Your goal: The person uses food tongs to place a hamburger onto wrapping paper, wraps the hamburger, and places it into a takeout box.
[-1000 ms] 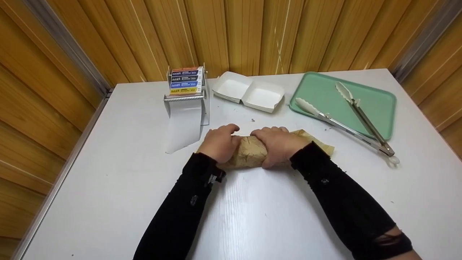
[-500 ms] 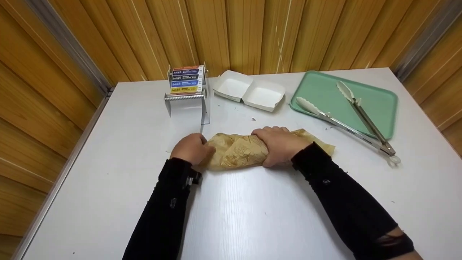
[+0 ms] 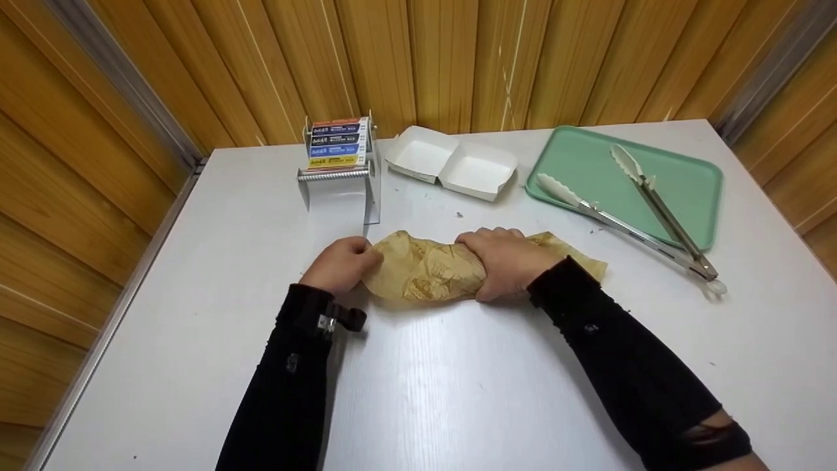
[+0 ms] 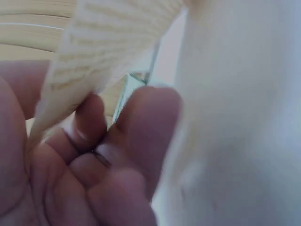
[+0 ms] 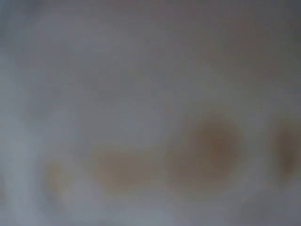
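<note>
A bundle in crumpled brown wrapping paper [image 3: 441, 271] lies on the white table in the head view; what is inside is hidden. My left hand [image 3: 339, 265] pinches the loose left end of the paper between thumb and fingers. In the left wrist view, the paper [image 4: 108, 40] shows tan printed stripes and runs between the fingers [image 4: 89, 122]. My right hand [image 3: 507, 261] grips the bundle from above, and a paper flap sticks out beyond it to the right. The right wrist view is too blurred to make out.
A label dispenser [image 3: 339, 147] with a white strip hanging forward stands behind my left hand. Right of it sits an opened white paper box [image 3: 451, 162]. Farther right, tongs [image 3: 644, 232] lie spread across a green tray [image 3: 683, 173]. Small crumbs dot the table [image 3: 418, 392].
My left hand has moved left from the middle of the bundle to the paper's end and pinches it, drawing it flatter. The right hand stays in place.
</note>
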Demonstrator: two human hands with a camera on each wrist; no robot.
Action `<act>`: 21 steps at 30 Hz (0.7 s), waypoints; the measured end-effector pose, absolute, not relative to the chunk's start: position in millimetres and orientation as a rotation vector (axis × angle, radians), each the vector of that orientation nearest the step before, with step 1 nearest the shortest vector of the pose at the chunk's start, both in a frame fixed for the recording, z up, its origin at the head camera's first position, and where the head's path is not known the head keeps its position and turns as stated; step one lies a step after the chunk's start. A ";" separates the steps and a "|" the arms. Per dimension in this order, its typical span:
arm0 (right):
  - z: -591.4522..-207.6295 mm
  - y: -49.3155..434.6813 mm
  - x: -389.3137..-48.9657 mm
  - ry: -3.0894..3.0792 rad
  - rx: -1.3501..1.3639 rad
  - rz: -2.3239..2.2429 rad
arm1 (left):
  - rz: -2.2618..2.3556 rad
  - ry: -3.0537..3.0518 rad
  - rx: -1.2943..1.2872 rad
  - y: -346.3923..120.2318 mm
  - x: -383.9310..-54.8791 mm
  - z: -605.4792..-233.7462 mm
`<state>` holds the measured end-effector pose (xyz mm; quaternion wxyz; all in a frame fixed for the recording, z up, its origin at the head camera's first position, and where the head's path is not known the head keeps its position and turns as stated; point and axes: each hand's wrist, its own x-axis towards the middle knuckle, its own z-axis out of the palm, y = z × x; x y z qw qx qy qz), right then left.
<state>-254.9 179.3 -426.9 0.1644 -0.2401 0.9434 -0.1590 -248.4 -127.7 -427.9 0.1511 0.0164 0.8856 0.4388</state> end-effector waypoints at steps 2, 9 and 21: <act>-426.1 179.0 -254.8 2.689 -0.684 -0.452 | 1.436 2.450 0.008 -123.9 -247.4 -426.3; -425.8 178.6 -254.6 2.691 -0.678 -0.461 | 1.887 2.144 -0.072 -103.8 -242.9 -418.9; -427.8 178.8 -255.2 2.690 -0.683 -0.457 | 2.151 1.992 -0.100 -80.5 -239.1 -418.6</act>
